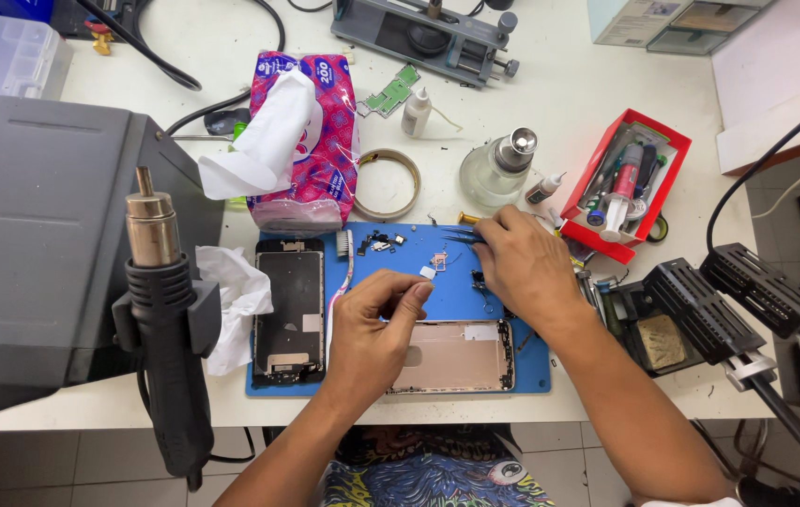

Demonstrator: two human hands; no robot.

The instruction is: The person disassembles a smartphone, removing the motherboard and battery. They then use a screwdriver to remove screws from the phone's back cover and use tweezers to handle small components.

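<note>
A: Head view first: what are your hands doing?

B: Your right hand (pixel 524 266) is closed around a pair of dark tweezers (pixel 461 237), the tips pointing left over the blue mat (pixel 461 286). Your left hand (pixel 376 324) has thumb and forefinger pinched together; whether a small part sits between them, I cannot tell.

A: And what lies under your hands?

B: Your left palm rests on the rose-gold phone housing (pixel 461 357), which lies open-side up on the mat's lower half. Just ahead of your left fingertips sit a small white chip (pixel 428 271) and a small copper-coloured bracket (pixel 439 259). A cluster of tiny dark parts (pixel 379 242) lies near the mat's top edge.

A: Further out?

B: At the mat's left end you have a detached phone screen (pixel 289 310) lying lengthwise, with a toothbrush (pixel 342 272) beside it. Behind the mat on the counter (pixel 559 103) stand a pink tissue pack (pixel 311 141), a tape ring (pixel 387 183) and a clear pump bottle (pixel 498 169). To your right sits a red tray (pixel 667 183) of tools. A hot-air gun (pixel 170 329) hangs at your left in its holder.
</note>
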